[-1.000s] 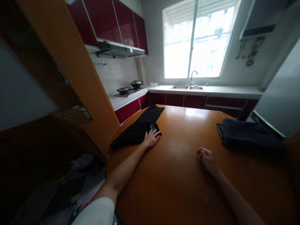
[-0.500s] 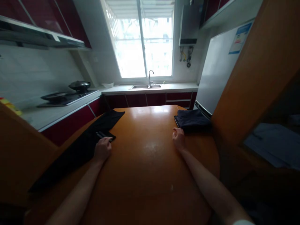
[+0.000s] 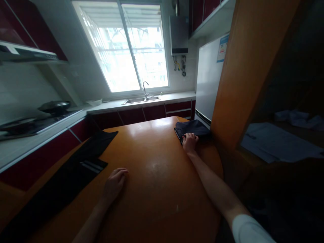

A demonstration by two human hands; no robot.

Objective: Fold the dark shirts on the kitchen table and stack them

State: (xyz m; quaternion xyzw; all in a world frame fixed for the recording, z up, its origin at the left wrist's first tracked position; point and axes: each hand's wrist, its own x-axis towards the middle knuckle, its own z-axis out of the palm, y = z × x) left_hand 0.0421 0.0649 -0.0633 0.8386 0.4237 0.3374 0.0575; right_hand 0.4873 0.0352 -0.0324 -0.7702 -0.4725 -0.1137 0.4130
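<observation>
And here, at the far right of the table (image 3: 152, 195), the blue cloth (image 3: 193, 126) is being touched by the right hand (image 3: 190, 142), fingers bent over its near edge. Whether any fabric is actually pinched cannot be told: the fingertips are partly hidden. That near edge is probably chosen because it is the part most easily reached. The blue cloth is laid in a compact, folded heap, near the fridge (image 3: 206, 81), and is perhaps kept low and tidy that way.

Over to the left! The black cloth (image 3: 58, 189) is stretched along the table's left side, its pale stripes (image 3: 91, 167) turned upward on a flap. Just beside it the left hand (image 3: 115, 184) is held half curled, fingers close together, with nothing seen in it; the palm is hidden, so its grip cannot be told. It is apparently rested, as no fabric is met by it. The two cloths are set well apart, on opposite sides, presumably so that neither is tangled with the other.
</observation>
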